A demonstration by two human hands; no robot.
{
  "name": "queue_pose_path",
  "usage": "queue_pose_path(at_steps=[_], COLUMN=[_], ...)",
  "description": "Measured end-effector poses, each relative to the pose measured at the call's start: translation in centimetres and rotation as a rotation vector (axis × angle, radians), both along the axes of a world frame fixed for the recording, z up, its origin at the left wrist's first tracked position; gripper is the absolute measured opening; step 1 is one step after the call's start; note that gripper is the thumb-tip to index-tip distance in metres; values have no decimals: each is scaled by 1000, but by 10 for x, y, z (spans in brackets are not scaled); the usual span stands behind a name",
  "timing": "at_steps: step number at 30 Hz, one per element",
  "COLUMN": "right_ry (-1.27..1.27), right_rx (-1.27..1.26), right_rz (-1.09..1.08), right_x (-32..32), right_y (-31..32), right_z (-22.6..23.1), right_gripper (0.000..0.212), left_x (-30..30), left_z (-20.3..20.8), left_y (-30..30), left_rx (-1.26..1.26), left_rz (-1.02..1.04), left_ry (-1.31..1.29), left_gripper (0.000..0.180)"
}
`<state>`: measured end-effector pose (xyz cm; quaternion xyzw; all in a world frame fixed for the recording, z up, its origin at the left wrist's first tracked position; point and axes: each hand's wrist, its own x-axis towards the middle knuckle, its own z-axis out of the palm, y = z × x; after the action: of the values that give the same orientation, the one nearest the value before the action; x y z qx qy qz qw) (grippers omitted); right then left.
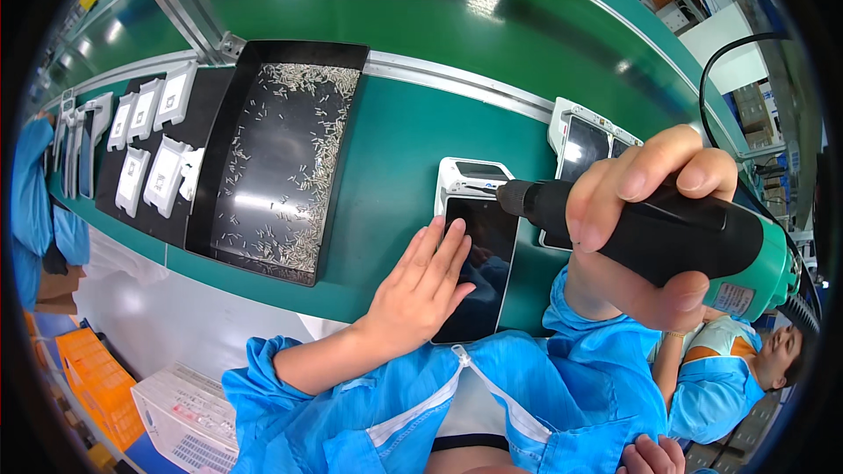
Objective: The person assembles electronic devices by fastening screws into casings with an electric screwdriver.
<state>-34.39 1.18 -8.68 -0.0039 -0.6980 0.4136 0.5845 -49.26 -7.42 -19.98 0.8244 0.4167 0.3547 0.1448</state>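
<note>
In my right hand (654, 202) is a green and black electric screwdriver (680, 237), my fingers wrapped round its black body. The tool lies nearly level, and its thin bit points left over the white top part of a device with a dark screen (481, 272). Whether the tip touches the device I cannot tell. My left hand (423, 281) rests with fingers stretched out on the left side of that screen. A second white device with dark panels (587, 147) lies just to the right, partly hidden behind the screwdriver and my right hand.
Left of the device stands a black tray (230, 136) of small metal screws. Beyond it, several white plastic parts (163, 174) lie on a black mat. A black cable (705, 79) hangs at right. A co-worker in blue (716, 386) sits at lower right.
</note>
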Motion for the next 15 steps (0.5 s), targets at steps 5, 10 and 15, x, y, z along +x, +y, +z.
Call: queue_pose_path(at_steps=[5,10,15], right_ry=[-32,-54,-82], right_rx=[16,-7,-24], right_rz=[-12,44,31], right_x=[-4,-5,-4], right_y=[1,1,1], right_z=[-8,-8,-6], right_gripper=[52,51,50], left_x=[2,3,4], left_z=[3,6,4], left_y=[-1,-1,0], left_rx=[105,120,133], left_rz=[29,46,44], left_ry=[249,272,283], left_gripper=[47,46,46])
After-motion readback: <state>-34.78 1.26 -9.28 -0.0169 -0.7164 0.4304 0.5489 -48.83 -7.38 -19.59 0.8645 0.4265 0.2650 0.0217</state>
